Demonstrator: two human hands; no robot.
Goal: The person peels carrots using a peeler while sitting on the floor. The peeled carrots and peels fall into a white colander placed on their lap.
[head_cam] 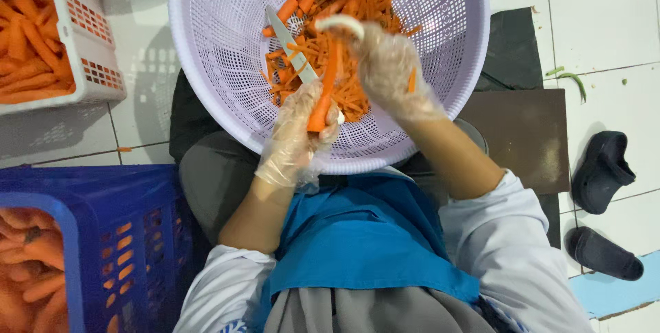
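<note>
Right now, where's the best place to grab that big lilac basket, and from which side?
Probably the lilac basket's thick rolled rim, gripped from the left and right sides at once. The round mesh wall shows no handles, and carrot strips lie piled inside, so a level lift suits it.

My carrot (322,102) is orange, like the shreds (344,3) in the lilac mesh basket (220,37). Clear gloves cover my fingers (302,120). My apron (364,237) is blue. Left of the basket: a white crate (93,37) and a blue crate (130,237). Right of it: black shoes (601,168).
</note>
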